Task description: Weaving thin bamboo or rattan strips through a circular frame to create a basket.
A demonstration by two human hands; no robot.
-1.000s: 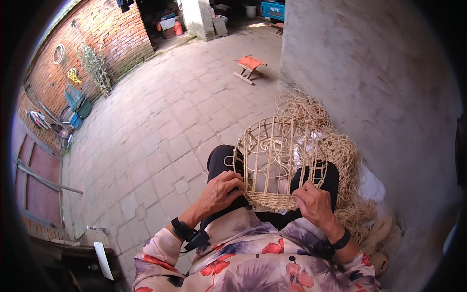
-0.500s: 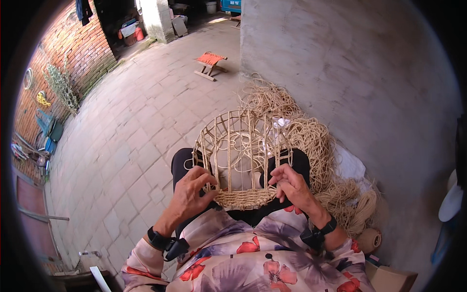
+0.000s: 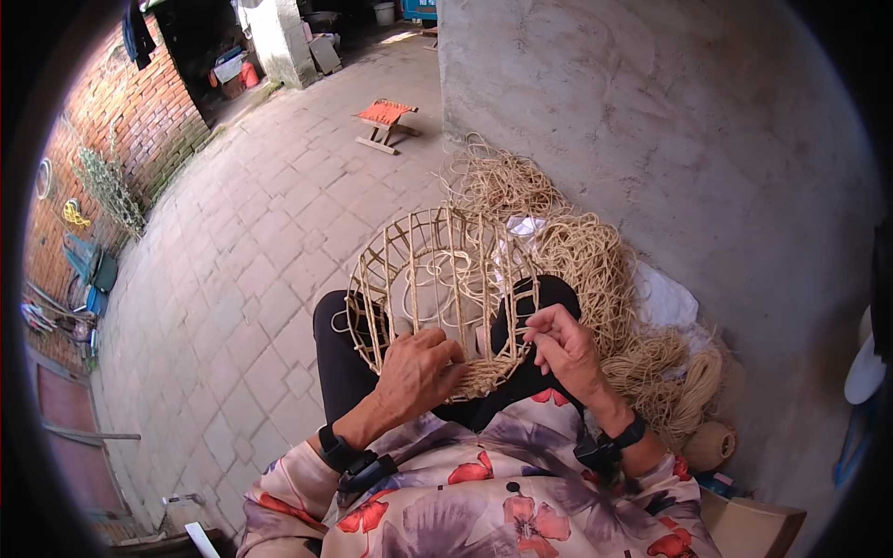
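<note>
A half-woven basket frame (image 3: 437, 270) of pale cane ribs rests on my lap, its open side up. The woven band runs along its near rim. My left hand (image 3: 417, 372) grips that near rim from the left. Just to the right, my right hand (image 3: 561, 346) pinches a thin straw cord (image 3: 517, 321) at the rim's right end. I wear dark trousers and a flowered shirt, with a dark band on each wrist.
A heap of loose straw cord (image 3: 577, 251) lies by the grey wall (image 3: 670, 130) on my right, with a cord ball (image 3: 709, 445) beside it. A small orange stool (image 3: 384, 122) stands on the paving farther off. A brick wall (image 3: 139, 112) is at the left.
The view has swung so the basket sits more central. My left hand has slid along the near rim toward the right, and my right hand has lifted to pinch the cord.
</note>
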